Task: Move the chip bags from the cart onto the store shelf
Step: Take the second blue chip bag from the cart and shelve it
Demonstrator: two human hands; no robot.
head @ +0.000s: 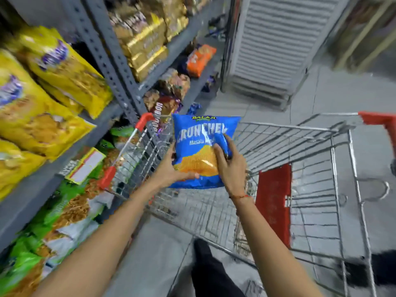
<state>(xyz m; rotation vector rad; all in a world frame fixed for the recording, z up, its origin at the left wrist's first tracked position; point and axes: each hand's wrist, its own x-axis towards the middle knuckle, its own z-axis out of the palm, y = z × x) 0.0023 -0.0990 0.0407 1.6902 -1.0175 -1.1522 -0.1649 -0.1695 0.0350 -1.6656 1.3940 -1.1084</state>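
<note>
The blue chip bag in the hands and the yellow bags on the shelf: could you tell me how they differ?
The blue chip bag is held upright over the cart by the left hand and right hand; the yellow bags lie stacked on the shelf. The blue chip bag is single; the yellow bags are several. Both picture chips.
</note>
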